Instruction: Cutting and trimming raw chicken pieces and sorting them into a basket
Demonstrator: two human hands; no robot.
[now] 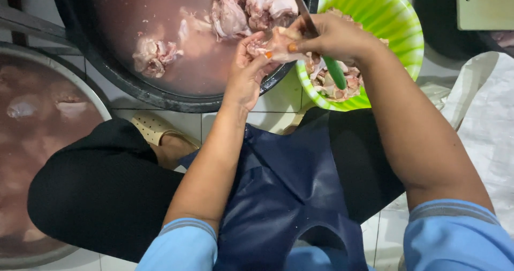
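White tile floor (pixel 278 97) | left hand (pixel 247 75) pinches a piece of raw meat (pixel 270 45) above the black tub (pixel 134 86) | right hand (pixel 334 35) is closed around a green-handled knife (pixel 333 70), blade beside the left fingers | wet meat might slip, so the blade could cut a finger.

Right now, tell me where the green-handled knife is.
In the head view, the green-handled knife sits upper centre-right in the right hand, its handle over the green striped plastic bowl, its blade reaching toward the dark round basin of reddish water.
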